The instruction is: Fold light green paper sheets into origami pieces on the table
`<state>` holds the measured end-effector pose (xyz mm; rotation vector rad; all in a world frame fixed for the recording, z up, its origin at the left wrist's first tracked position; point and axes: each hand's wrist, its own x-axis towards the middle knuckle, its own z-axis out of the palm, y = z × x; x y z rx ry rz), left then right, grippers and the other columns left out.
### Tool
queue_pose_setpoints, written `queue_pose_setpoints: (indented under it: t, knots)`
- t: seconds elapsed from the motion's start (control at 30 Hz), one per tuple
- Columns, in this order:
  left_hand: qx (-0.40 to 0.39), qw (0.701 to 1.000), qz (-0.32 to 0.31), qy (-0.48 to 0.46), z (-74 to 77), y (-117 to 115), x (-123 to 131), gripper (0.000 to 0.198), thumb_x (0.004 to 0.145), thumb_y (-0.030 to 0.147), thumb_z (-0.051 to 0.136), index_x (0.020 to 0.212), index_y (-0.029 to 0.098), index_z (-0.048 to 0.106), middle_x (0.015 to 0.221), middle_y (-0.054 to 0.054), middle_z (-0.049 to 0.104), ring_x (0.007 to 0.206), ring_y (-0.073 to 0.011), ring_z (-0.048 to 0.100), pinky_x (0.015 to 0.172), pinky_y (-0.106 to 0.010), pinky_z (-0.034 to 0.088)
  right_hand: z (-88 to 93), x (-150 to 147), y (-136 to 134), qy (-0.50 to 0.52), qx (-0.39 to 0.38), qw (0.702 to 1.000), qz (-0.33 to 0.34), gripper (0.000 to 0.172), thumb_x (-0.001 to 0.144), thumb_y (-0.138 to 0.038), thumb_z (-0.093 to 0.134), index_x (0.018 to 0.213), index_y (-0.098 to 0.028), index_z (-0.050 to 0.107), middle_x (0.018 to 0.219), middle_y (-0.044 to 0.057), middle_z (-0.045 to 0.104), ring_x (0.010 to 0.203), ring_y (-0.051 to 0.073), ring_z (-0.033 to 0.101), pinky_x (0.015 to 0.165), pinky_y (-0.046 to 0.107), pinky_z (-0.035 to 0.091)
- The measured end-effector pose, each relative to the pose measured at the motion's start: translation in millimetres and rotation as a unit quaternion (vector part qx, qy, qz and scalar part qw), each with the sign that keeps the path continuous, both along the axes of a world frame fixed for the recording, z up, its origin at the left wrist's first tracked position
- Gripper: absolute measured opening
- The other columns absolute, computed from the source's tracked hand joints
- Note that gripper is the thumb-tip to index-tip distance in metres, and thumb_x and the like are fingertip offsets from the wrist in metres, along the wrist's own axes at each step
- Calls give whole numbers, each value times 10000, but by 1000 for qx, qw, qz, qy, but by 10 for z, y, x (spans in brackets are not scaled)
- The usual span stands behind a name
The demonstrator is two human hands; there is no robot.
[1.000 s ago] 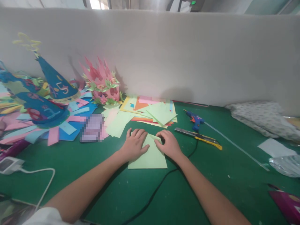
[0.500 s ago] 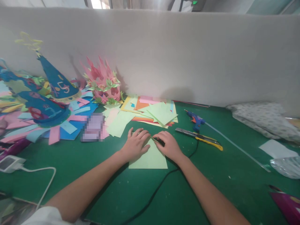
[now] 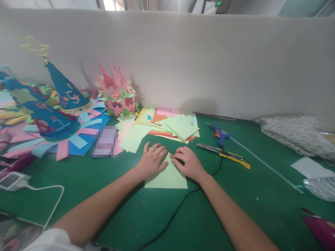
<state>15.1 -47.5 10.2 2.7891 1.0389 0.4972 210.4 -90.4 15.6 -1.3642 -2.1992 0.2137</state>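
While left hand (image 3: 152, 163), grip wide, presses pale green paper (image 3: 167, 180), right hand (image 3: 190, 164) pinches its far edge, grip narrow.

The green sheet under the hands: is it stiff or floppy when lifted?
The sheet looks thin, so probably light and floppy. Its near part lies flat, so pushing might slide it, though the left hand on top may resist.

This looks like a papercraft workspace, shown by a green tabletop (image 3: 125, 212) bearing a glue gun (image 3: 221, 134), a yellow-handled snap-off knife (image 3: 220, 152), a pile of coloured paper (image 3: 180, 127), a pale green paper sheet (image 3: 167, 179), a decorated blue cone hat (image 3: 59, 85) and a spiky pink paper crown (image 3: 113, 82), before a pale partition (image 3: 235, 62).
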Motion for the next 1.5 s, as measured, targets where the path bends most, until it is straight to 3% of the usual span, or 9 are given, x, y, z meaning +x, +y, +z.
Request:
queue_pose_setpoints:
  t: [0.27,0.37,0.57,0.7,0.83,1.03,1.2,1.3,1.5]
  knots:
    - [-2,1000,5,6,57,7,-15,300,864,389,487,1135,269,537,1195,-39,558,1211,-257,401,1090,-548,81,60,96,-15,11,-34,999,38,138,841,-189,529,708,-193,565,716,22,547,732,168,466,693,307,374]
    - [-3,1000,6,7,70,8,-25,311,864,400,487,1146,276,530,1204,-38,552,1220,-265,387,1078,-560,94,69,107,-23,10,-47,998,27,53,835,-198,537,823,-196,589,722,17,541,715,169,453,686,308,374]
    - [-17,1000,11,-5,83,19,-46,325,848,428,512,1136,278,514,1223,-35,549,1218,-265,388,1064,-560,97,50,45,-27,-55,-52,997,17,375,814,-160,494,1179,-203,568,844,48,547,813,199,453,753,335,370]
    - [-13,995,91,-22,123,93,-107,487,790,506,573,1173,217,492,1181,-89,558,1120,-283,462,1002,-513,243,68,-6,-30,-99,-54,994,4,460,788,-135,455,1238,-181,536,838,55,530,815,203,440,746,333,352]
    - [-58,986,148,-39,157,189,-179,362,837,420,539,1109,181,517,959,-67,612,923,-245,549,857,-433,382,87,-54,-31,-145,-62,987,0,534,764,-123,438,1291,-186,499,818,52,512,779,199,424,712,324,329]
    - [-183,959,129,-172,100,247,-213,417,762,234,589,1157,158,479,924,-38,531,732,-147,533,690,-300,466,84,-131,-22,-200,-74,977,-20,579,766,-142,432,1345,-160,441,860,73,541,798,209,430,724,333,308]
    - [-206,926,123,-292,18,294,-211,494,690,108,594,1163,180,469,1092,-63,447,704,-91,506,676,-264,486,108,-194,-27,-233,-104,966,-41,609,780,-161,424,1387,-163,383,894,78,576,805,207,459,726,331,291]
    - [-214,915,98,-328,-2,308,-198,470,701,56,556,1147,172,462,1031,-54,495,712,-92,520,661,-243,485,110,-209,-41,-232,-107,965,-55,603,787,-164,419,1389,-164,382,889,80,591,803,206,473,721,327,285]
    - [-104,969,-49,-218,24,251,-186,172,802,57,504,926,154,573,849,-45,615,788,-148,558,723,-285,471,78,-162,-62,-221,-95,968,-67,588,770,-163,428,1357,-153,430,875,80,600,798,208,475,715,326,284]
